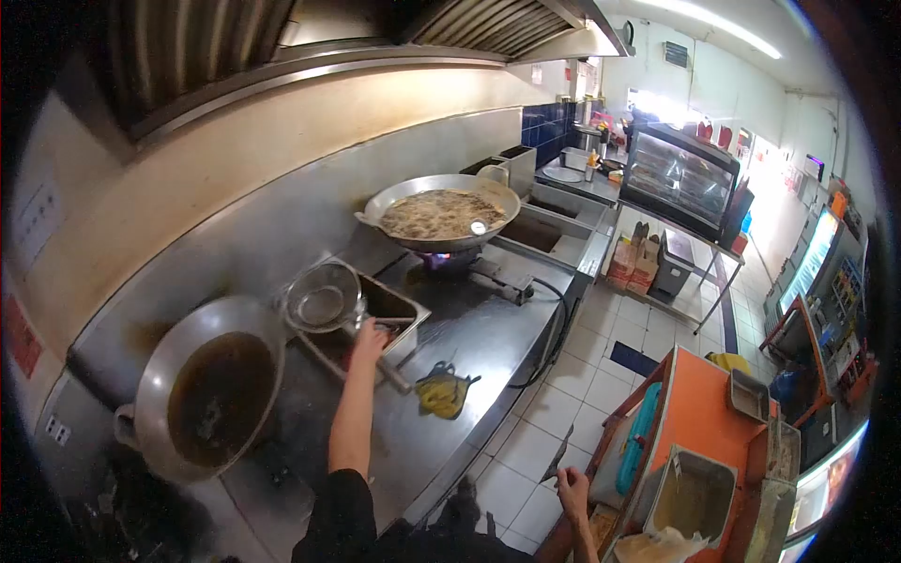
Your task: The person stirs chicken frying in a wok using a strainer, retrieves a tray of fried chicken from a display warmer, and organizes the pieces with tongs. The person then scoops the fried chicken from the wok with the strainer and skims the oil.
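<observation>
While the left hand point(369, 339) and right hand point(572, 490) curl partly closed, holds unclear, the strainer point(322, 298) lies just beyond the left.

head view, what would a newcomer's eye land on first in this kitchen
Probably the far wok, its foamy brown contents above a violet-blue flame, toward the back of the steel counter. Next, the near wok of dark liquid, at left. The bright orange worktop stands out at lower right.
</observation>
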